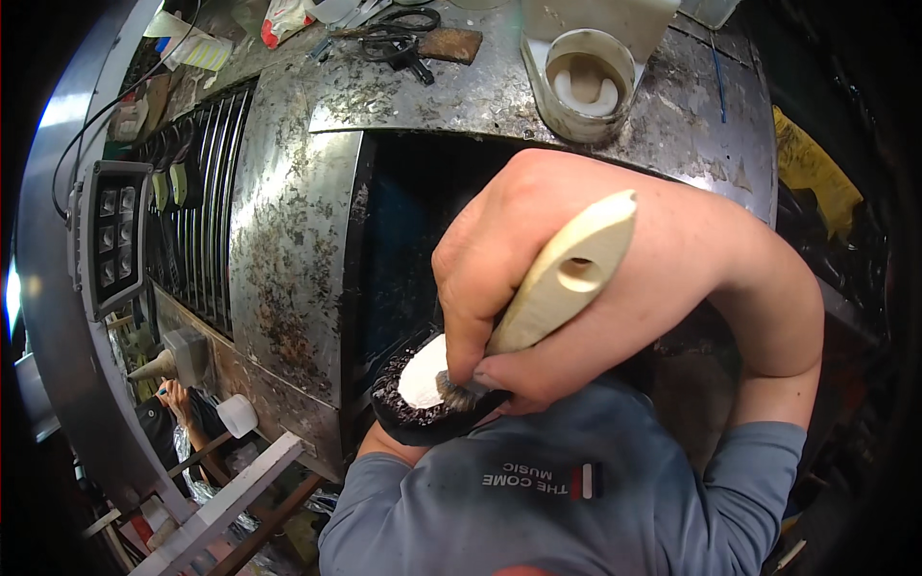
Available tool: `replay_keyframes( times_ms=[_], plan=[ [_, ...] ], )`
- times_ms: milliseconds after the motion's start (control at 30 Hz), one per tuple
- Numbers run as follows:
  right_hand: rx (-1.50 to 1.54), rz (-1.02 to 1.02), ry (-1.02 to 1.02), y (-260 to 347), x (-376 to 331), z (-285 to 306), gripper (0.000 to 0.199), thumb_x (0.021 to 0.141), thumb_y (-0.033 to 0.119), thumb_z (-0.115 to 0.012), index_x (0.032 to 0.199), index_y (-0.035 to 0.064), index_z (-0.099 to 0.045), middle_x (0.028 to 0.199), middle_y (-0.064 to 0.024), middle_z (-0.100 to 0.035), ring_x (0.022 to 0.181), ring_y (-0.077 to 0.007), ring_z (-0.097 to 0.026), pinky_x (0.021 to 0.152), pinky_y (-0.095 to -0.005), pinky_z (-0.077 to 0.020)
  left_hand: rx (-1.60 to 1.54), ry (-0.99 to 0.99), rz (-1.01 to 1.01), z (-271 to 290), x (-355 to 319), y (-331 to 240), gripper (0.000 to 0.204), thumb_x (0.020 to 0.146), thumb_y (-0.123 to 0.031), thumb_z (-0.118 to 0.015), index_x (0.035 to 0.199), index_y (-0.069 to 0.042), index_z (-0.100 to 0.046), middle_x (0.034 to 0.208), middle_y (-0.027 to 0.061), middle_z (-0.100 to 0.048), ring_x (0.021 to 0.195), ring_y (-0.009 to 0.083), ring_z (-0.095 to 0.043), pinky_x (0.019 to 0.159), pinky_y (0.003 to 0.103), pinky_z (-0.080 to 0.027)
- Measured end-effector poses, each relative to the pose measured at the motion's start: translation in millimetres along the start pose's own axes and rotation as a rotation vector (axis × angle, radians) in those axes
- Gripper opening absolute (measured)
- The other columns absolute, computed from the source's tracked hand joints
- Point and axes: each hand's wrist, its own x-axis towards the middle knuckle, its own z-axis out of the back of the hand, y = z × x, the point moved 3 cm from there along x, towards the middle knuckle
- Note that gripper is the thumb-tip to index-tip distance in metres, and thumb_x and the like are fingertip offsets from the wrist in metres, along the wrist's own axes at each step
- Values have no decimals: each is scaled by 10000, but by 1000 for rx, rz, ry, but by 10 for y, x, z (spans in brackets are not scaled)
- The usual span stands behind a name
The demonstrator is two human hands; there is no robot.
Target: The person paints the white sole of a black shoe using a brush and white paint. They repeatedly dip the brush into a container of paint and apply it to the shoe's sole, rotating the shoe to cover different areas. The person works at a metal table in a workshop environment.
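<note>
My right hand (567, 278) is closed round a brush (567, 269) with a flat, pale wooden handle that has a hole through it. Its dark bristles press on the white oval underside of a black shoe (408, 422), whose rim looks rough and flaky. The shoe is held up in front of my grey shirt. From below, my left forearm (389, 444) reaches up behind the shoe and carries it; the shoe and my right hand hide the left hand's fingers.
A stained metal bench (288, 250) surrounds a dark opening. On it stand a cloudy jar (589, 91), black scissors (399, 38) and a brown block (449, 45). At left are a lamp (113, 230), a barred rack (206, 182) and another person's arm (187, 418).
</note>
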Motion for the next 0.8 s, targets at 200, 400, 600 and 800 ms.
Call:
replay_keyframes(
  times_ms=[200, 400, 600, 800],
  plan=[
    [-45, 30, 31, -88, 13, 42, 95, 814, 92, -734, 871, 21, -762, 774, -103, -699, 718, -238, -692, 619, -334, -543, -1, -4, 56, 4, 13, 74, 636, 1026, -520, -508, 1288, 59, -482, 714, 115, -578, 505, 178, -563, 458, 296, -432],
    [-144, 76, 39, -116, 1, 111, 106, 801, 87, -748, 885, 27, -773, 768, -97, -699, 705, -241, -692, 620, -337, -542, 79, -104, 53, -115, -68, 46, 540, 1044, -434, -534, 1193, 85, -526, 572, 70, -559, 399, 129, -520, 384, 242, -378],
    [-175, 176, -50, -42, -97, 230, 154, 818, 101, -797, 942, 12, -783, 833, -114, -731, 752, -248, -711, 663, -343, -560, 206, -202, -33, -234, -221, -226, 591, 966, -489, -638, 1192, 53, -572, 750, 147, -579, 603, 208, -585, 521, 294, -466],
    [-135, 173, -356, 83, -430, 430, 274, 770, 134, -797, 987, -32, -774, 908, -152, -742, 830, -247, -710, 749, -349, -553, 57, -21, -451, 177, -621, -611, 1017, 734, -535, -882, 1490, -24, -432, 1405, 261, -546, 1154, 385, -662, 1012, 522, -566]
  ],
)
